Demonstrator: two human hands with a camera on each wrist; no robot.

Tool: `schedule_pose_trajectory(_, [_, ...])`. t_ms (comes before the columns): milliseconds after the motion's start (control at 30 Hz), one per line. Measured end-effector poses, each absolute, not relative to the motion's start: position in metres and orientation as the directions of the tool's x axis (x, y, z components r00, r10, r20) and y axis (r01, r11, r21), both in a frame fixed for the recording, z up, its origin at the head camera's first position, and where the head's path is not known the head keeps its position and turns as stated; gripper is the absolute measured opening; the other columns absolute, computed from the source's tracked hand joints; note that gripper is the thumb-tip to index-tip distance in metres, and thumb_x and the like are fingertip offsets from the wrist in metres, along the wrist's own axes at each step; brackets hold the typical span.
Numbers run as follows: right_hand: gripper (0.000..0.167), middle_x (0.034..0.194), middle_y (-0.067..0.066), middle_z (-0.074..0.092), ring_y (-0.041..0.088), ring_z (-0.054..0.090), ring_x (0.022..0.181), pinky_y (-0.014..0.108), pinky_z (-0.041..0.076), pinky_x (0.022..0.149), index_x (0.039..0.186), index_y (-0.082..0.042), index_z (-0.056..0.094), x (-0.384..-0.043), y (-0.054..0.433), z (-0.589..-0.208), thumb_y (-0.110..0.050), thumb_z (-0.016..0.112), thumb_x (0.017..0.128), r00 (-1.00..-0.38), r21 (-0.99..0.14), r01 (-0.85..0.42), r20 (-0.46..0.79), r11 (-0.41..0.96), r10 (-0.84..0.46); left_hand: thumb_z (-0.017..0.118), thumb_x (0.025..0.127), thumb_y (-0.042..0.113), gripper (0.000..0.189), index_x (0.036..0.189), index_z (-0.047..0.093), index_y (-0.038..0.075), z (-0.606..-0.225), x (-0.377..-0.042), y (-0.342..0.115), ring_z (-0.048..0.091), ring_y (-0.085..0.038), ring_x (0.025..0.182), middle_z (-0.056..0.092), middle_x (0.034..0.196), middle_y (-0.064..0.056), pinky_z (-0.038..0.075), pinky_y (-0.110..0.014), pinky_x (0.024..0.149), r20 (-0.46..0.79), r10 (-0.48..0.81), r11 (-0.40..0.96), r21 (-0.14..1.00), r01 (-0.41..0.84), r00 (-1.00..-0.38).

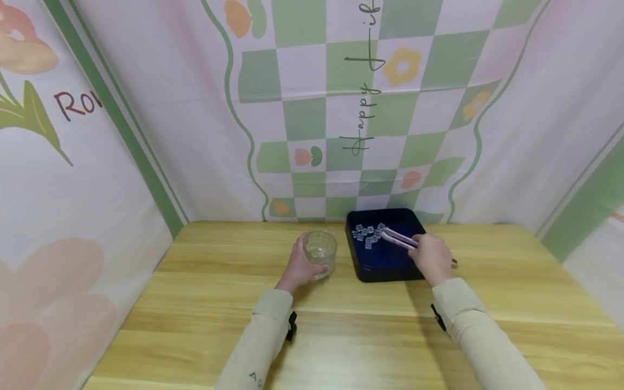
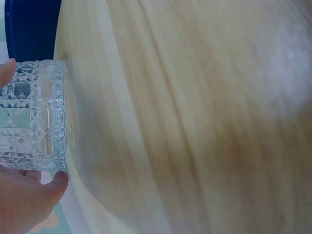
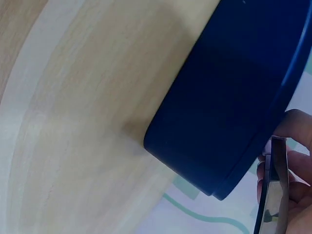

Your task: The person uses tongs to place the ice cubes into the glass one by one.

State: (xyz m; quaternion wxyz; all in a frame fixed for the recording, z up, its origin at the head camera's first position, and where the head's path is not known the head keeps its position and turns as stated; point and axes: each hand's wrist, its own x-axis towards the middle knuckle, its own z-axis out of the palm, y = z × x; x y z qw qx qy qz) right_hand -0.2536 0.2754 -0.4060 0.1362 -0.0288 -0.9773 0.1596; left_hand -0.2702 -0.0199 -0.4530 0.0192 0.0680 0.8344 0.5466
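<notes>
My left hand point(image 1: 301, 265) grips a clear cut-glass tumbler point(image 1: 322, 250), thumb and fingers curled round its side; in the left wrist view the faceted wall of the glass point(image 2: 34, 114) shows between them. In my right hand point(image 1: 433, 257) is a pair of tongs point(image 1: 401, 239), pink at the front, with a metal handle end point(image 3: 273, 200) in the right wrist view. The tong tips reach over a dark blue square tray point(image 1: 362, 265), right at several small clear cubes point(image 1: 366, 234) clustered in its left part. The tray's side wall hides the tips in the right wrist view.
The wooden table point(image 1: 341, 336) carries the tray near its back edge, with the tumbler just left of it. A printed cloth point(image 1: 302, 119) with green checks hangs behind the table, and another flowered cloth point(image 1: 73, 216) hangs at the left.
</notes>
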Motion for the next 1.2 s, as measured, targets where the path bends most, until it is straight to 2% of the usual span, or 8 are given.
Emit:
schedule_pose_trajectory(233, [0.027,0.086,0.025,0.068,0.039,0.062,0.072,0.051,0.05,0.061,0.1,0.006,0.069,-0.253,0.282,-0.402,-0.007,0.066,0.076,-0.941,-0.336,-0.044,0.331,0.941,0.074,0.082,0.064,0.003,0.1,0.146,0.025,0.007,-0.453,-0.269,-0.02,0.042,-0.041,0.131,0.039,0.143,-0.022,0.036,-0.058,0.111,0.056,0.138,0.387,0.916,0.106,-0.989])
schedule_pose_trajectory(400, [0.029,0.087,0.025,0.068,0.04,0.061,0.073,0.051,0.049,0.062,0.101,0.006,0.069,-0.252,0.279,-0.399,-0.007,0.068,0.075,-0.92,-0.328,-0.091,0.389,0.94,0.047,0.083,0.064,0.003,0.1,0.146,0.026,0.009,-0.455,-0.27,-0.02,0.042,-0.039,0.132,0.039,0.143,-0.021,0.035,-0.056,0.112,0.047,0.133,0.386,0.918,0.096,-0.99])
schedule_pose_trajectory(767, [0.027,0.09,0.024,0.068,0.041,0.063,0.08,0.052,0.05,0.069,0.096,0.004,0.071,-0.25,0.251,-0.386,-0.004,0.074,0.07,-0.82,-0.317,-0.24,0.572,0.918,-0.017,0.083,0.064,0.004,0.1,0.146,0.026,0.009,-0.454,-0.271,-0.02,0.043,-0.04,0.131,0.04,0.142,-0.021,0.036,-0.057,0.111,0.056,0.138,0.398,0.911,0.107,-0.989])
schedule_pose_trajectory(867, [0.027,0.091,0.023,0.068,0.04,0.063,0.08,0.051,0.051,0.069,0.096,0.004,0.071,-0.249,0.241,-0.383,-0.004,0.075,0.07,-0.808,-0.301,-0.28,0.587,0.912,-0.054,0.083,0.064,0.003,0.1,0.146,0.026,0.009,-0.455,-0.271,-0.02,0.043,-0.04,0.13,0.04,0.142,-0.021,0.037,-0.057,0.11,0.054,0.139,0.401,0.91,0.106,-0.989])
schedule_pose_trajectory(1200, [0.028,0.097,0.018,0.069,0.032,0.064,0.087,0.046,0.055,0.072,0.1,0.0,0.072,-0.239,0.205,-0.376,-0.008,0.076,0.074,-0.829,-0.291,-0.359,0.537,0.887,-0.159,0.083,0.062,0.001,0.1,0.145,0.028,0.007,-0.455,-0.272,-0.02,0.044,-0.04,0.13,0.041,0.141,-0.023,0.037,-0.055,0.112,0.07,0.13,0.397,0.91,0.117,-0.989])
